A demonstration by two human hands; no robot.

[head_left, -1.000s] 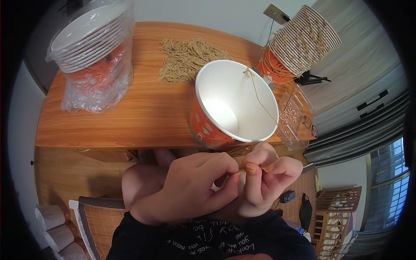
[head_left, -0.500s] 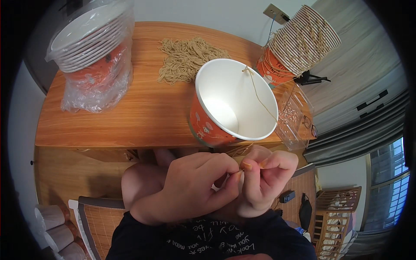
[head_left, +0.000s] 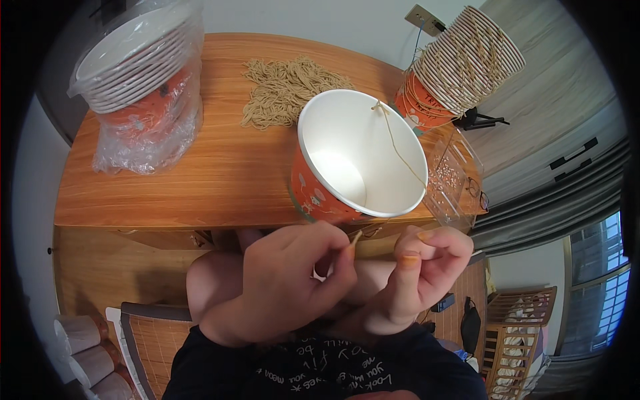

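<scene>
The work in hand looks to me like tying cord onto the orange, white-lined bucket (head_left: 313, 183), which stands at the near edge of the table (head_left: 233, 173), right of the middle; a thin cord (head_left: 395, 148) is knotted by the bucket's far rim and runs down the inside toward its right. The left hand (head_left: 287, 273) pinches a short cord end (head_left: 357, 237) between thumb and forefinger, just off that near edge; the right hand (head_left: 433, 270) is apart from it, fingers curled, and I cannot tell whether it grips anything; the next move, I'd judge, calls for both hands' fingertips on the cord to draw it snug.

Inside the bucket I see only that thin cord; by the left edge sits a nested stack (head_left: 150, 110) in plastic film (head_left: 137, 157); near the far right corner, a second stack (head_left: 467, 60) carries looped cords; along the right edge, a clear tray (head_left: 448, 212) holds small pieces (head_left: 443, 177) I can't make out; toward the far edge lies a heap of cord (head_left: 287, 90).
</scene>
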